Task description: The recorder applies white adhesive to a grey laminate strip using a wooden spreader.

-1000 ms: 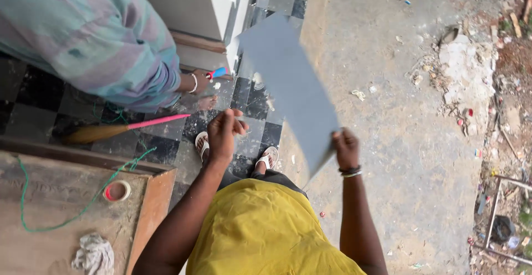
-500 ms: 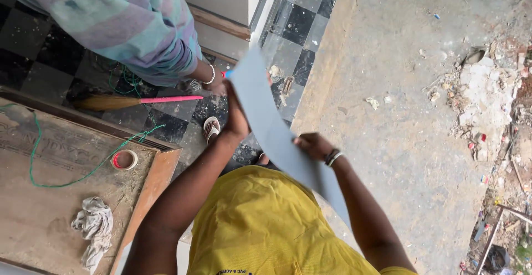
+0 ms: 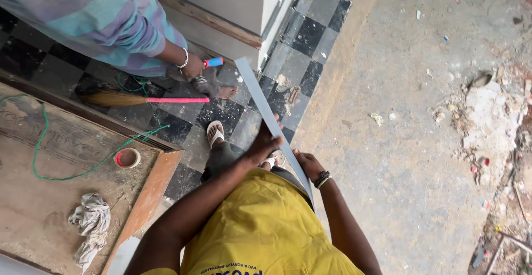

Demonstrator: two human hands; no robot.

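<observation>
Fingers of my left hand are gripping the grey sheet edge-on above the checkered floor; my right hand is clasping its lower edge near my waist.

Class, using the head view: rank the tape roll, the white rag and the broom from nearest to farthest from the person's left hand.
1. Broom, upper left of the left hand, on the tiles.
2. Tape roll, left, on the board.
3. White rag, lower left, farthest.
</observation>
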